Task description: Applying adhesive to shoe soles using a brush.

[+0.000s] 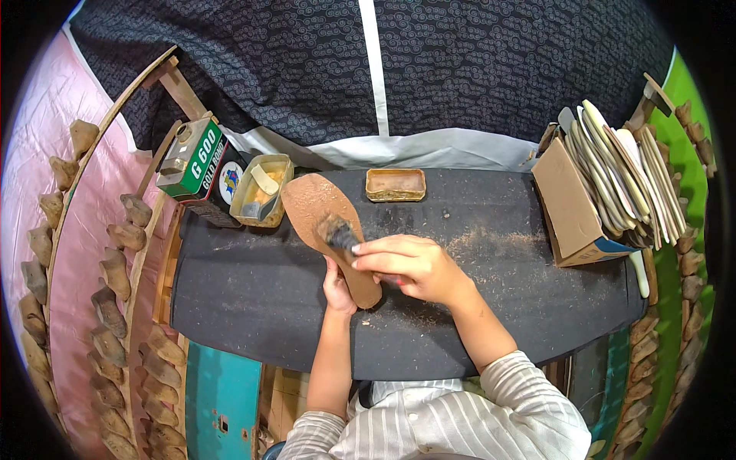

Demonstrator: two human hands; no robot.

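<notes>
My left hand (338, 288) grips a brown shoe sole (317, 201) near its narrow heel end, with the broad toe end pointing up and to the left. In my right hand (414, 267) is a short dark brush (337, 232), its bristles against the middle of the sole's upper face. A wet-looking sheen covers part of the toe area. The fingers of my left hand are partly hidden behind the sole.
Left on the black table (253, 276) stand a green and black metal can (201, 170) and a tub (263, 192) with amber residue. A shallow dish (395, 185) lies at the back. A cardboard box (569, 207) holds pale insoles (613, 172). Racks of shoe lasts (115, 272) flank both sides.
</notes>
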